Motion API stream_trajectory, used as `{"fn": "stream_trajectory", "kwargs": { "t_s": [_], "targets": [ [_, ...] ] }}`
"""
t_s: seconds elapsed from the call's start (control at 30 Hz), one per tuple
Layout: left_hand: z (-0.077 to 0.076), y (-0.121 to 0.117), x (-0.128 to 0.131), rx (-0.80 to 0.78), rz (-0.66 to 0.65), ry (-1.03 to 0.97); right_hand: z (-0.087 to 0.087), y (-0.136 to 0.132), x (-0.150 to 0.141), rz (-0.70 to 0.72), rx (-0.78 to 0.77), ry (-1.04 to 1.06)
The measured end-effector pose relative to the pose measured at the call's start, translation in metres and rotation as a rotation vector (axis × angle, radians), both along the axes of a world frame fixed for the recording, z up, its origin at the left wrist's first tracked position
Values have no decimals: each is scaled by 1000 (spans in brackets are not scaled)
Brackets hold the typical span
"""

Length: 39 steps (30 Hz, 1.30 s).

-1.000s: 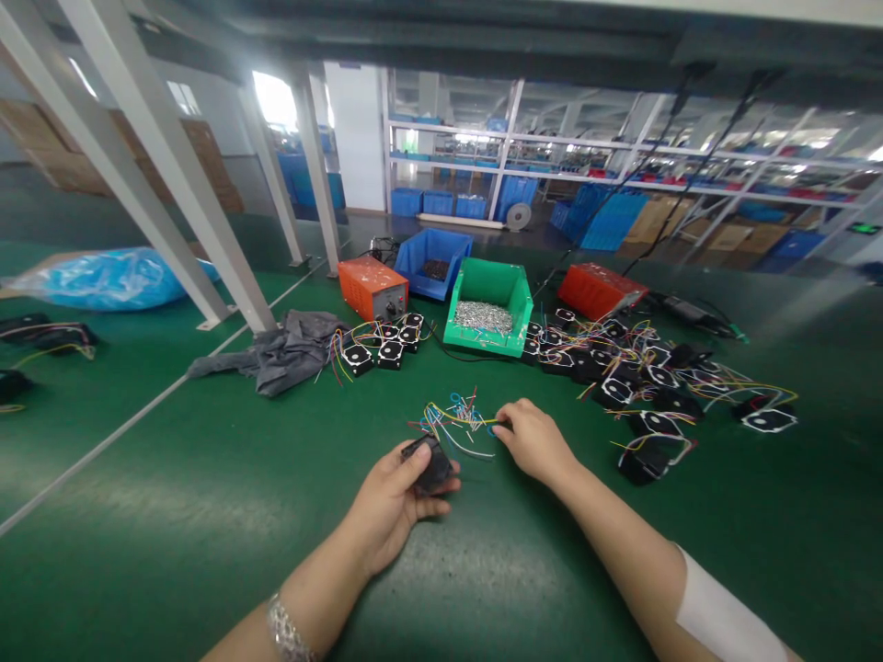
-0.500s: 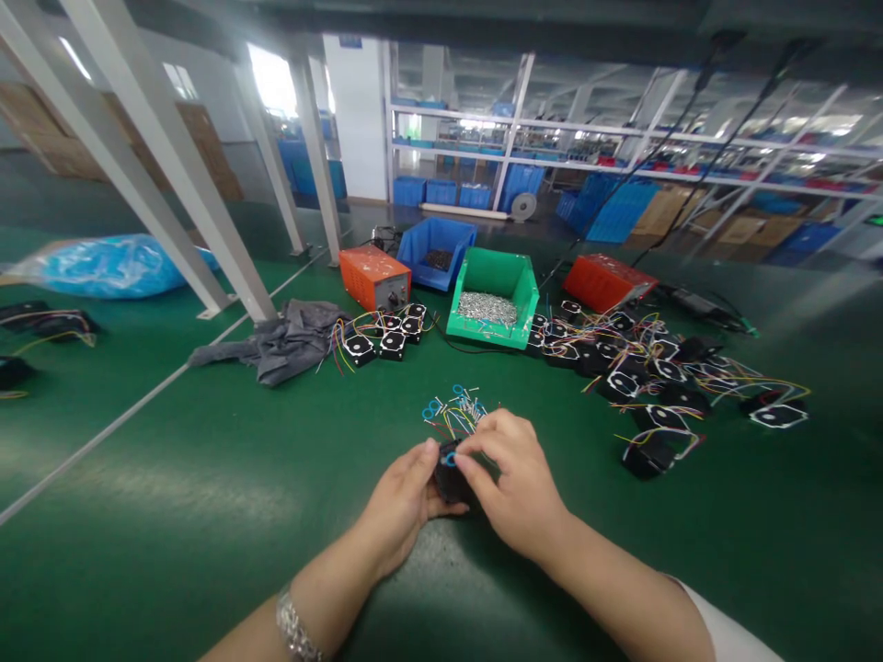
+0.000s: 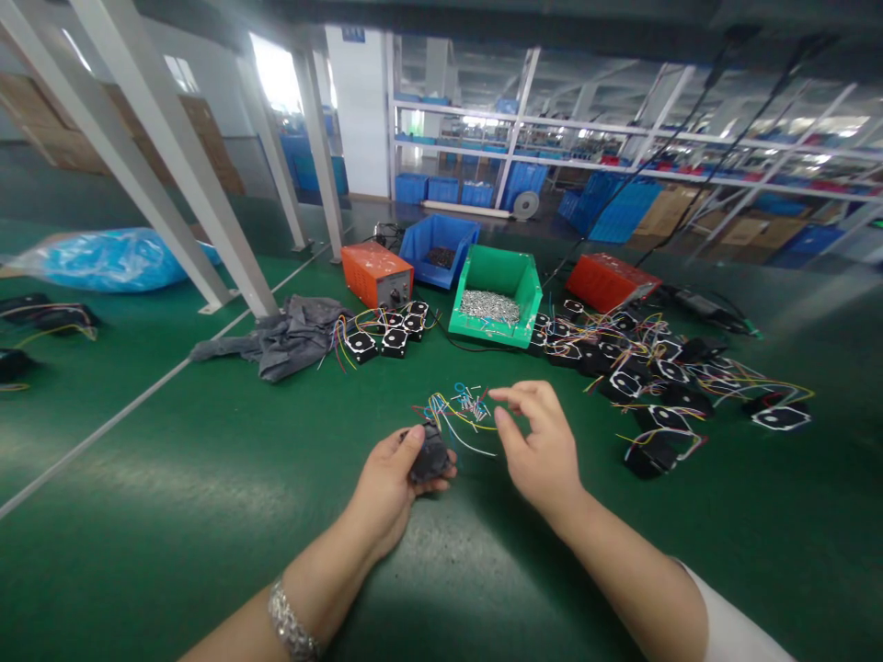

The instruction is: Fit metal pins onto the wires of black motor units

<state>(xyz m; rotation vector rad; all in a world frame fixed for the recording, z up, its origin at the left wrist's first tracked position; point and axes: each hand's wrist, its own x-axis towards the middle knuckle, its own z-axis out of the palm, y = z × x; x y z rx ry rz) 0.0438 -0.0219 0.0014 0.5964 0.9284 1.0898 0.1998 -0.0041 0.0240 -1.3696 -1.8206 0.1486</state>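
My left hand (image 3: 395, 473) is closed around a dark, squarish black part (image 3: 431, 452), thumb on its upper face. Coloured wires (image 3: 455, 430) trail from the far side of this part onto the green surface. To the right, my right hand (image 3: 542, 437) is raised with thumb and forefinger apart, and I see nothing between them. Just left of those fingertips lies a small pile of silver screws (image 3: 474, 405). A blue ring (image 3: 460, 388) rests at the edge of the pile.
A green bin (image 3: 493, 326) of small metal pieces stands ahead, beside a blue bin (image 3: 438, 248). Orange boxes (image 3: 376, 276) flank them. Wired black parts (image 3: 669, 372) crowd the right side; a grey cloth (image 3: 296, 336) lies left, near metal posts (image 3: 186, 165).
My right hand has come off the black part and moved right. My left hand has shifted slightly left and tilted the part. The blue ring on the part no longer shows.
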Motion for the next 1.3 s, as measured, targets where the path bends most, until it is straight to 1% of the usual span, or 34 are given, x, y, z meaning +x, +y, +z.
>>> {"fn": "stream_trajectory", "kwargs": {
  "t_s": [0.03,0.1,0.17,0.2,0.27,0.33,0.4,0.53,0.67,0.77,0.87,0.97,1.03,1.2,1.3],
  "targets": [
    [1,2,-2,-8,23,7,-3,7,7,-32,-56,-37],
    [1,5,-5,-24,66,15,-12,22,19,-32,-215,-158],
    [0,7,-7,-34,91,4,-21,32,27,17,-338,-284],
    [-1,8,-8,-40,91,-9,-24,35,30,50,-359,-333],
    [-4,10,-9,-57,82,-45,-27,38,30,104,-333,-409],
    [-6,11,-9,-76,75,-73,-27,39,27,125,-281,-484],
    [-7,11,-9,-89,79,-79,-26,39,24,118,-255,-567],
    [-5,9,-9,-71,70,-60,-26,41,22,89,-258,-701],
    [-3,8,-8,-53,54,-51,-25,41,22,56,-243,-788],
    [-4,8,-8,-52,59,-68,-22,38,20,71,-231,-840],
    [-4,8,-9,-73,50,-112,-19,35,17,79,-251,-878],
    [-2,9,-10,-132,-12,-200,-19,33,16,75,-257,-884],
    [1,9,-11,-142,-41,-257,-20,34,18,70,-255,-874],
    [6,12,-12,-108,-8,-307,-23,37,21,71,-266,-848],
    [6,13,-14,-104,-15,-319,-23,38,21,75,-281,-850]
  ]
}}
